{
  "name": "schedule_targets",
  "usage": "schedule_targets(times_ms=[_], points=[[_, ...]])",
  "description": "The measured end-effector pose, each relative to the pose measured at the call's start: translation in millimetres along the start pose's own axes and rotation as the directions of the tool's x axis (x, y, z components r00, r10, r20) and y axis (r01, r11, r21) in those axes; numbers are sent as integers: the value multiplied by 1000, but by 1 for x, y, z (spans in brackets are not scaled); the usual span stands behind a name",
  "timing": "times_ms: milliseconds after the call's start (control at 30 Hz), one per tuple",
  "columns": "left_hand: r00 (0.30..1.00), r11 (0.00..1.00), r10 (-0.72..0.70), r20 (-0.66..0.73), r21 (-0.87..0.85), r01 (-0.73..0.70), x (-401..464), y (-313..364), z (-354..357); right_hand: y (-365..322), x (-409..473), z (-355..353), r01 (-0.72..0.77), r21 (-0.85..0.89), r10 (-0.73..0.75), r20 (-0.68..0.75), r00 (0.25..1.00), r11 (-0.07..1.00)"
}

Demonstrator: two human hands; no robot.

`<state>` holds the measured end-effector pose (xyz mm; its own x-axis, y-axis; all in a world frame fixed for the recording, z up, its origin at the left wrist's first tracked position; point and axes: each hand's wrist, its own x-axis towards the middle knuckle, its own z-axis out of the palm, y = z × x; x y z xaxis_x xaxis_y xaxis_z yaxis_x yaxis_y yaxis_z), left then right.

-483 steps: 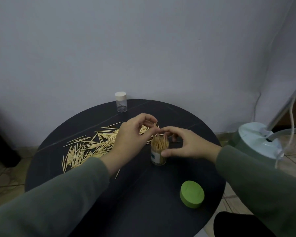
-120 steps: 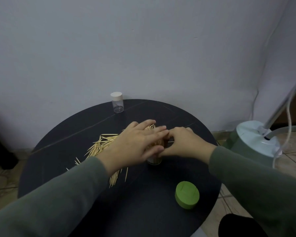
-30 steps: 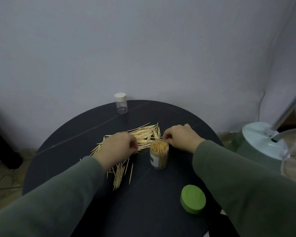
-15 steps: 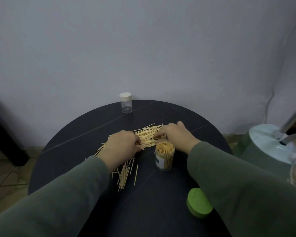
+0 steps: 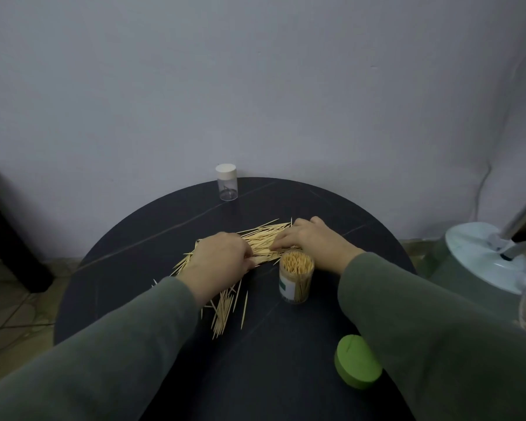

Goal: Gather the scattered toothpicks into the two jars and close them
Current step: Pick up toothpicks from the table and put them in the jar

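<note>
Both hands lie knuckles-up on the scattered toothpicks (image 5: 264, 238) – left hand (image 5: 219, 259), right hand (image 5: 313, 243) – fingers curled under, their grip hidden. The open jar (image 5: 296, 276) stands just beside the right fingers.

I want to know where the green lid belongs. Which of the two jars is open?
The labelled jar beside the right hand, packed with toothpicks, is open. The small clear jar at the table's far edge wears its white cap.

Head view, steeply down onto round table (image 5: 286, 344)
</note>
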<state>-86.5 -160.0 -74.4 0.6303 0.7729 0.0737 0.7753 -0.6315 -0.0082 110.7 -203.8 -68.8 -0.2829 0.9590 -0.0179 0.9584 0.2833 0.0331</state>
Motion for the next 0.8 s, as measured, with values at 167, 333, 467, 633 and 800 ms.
schedule_targets(times_ms=[167,333,467,633,800], points=[[1000,1000,3,-4,23,-3,0,5,0,0,2,1,5,-52,-5,-7,1000,999],[1000,1000,-2,-15,15,3,1,8,0,-1,1,2,11,-75,-15,-56,998,997],[999,1000,-20,-30,-11,19,-1,8,0,-1,0,3,31,-100,-41,-98,994,994],[998,999,-33,-53,-27,31,-3,11,0,-2,1,6,26,-80,-35,-121,992,996],[998,999,-42,-41,-23,41,-3,14,0,-2,3,8,28,-160,-44,-96,994,987]])
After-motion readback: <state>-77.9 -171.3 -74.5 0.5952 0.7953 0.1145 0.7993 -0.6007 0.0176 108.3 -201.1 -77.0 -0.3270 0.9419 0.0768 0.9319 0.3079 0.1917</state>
